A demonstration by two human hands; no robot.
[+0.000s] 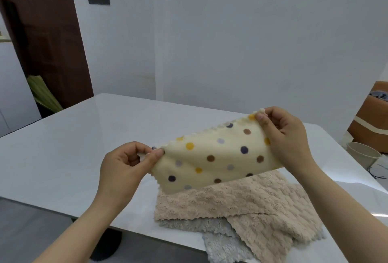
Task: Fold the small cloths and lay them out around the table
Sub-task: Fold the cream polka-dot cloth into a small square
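Note:
A cream cloth with coloured dots (pixel 216 157) hangs in the air above the white table (pixel 84 147), stretched between both hands. My left hand (pixel 126 168) pinches its left corner and my right hand (pixel 287 136) pinches its upper right corner. Under it, near the table's front edge, lies a pile of fluffy cloths: a beige one (pixel 231 199) on top and a grey one (pixel 222 241) beneath, hanging partly over the edge.
A brown basket (pixel 371 122) with cloth in it stands on the floor at the right, with a pale bowl (pixel 363 153) beside it. A dark door (pixel 48 38) and a green object (pixel 42 92) are at the back left. A white wall lies behind the table.

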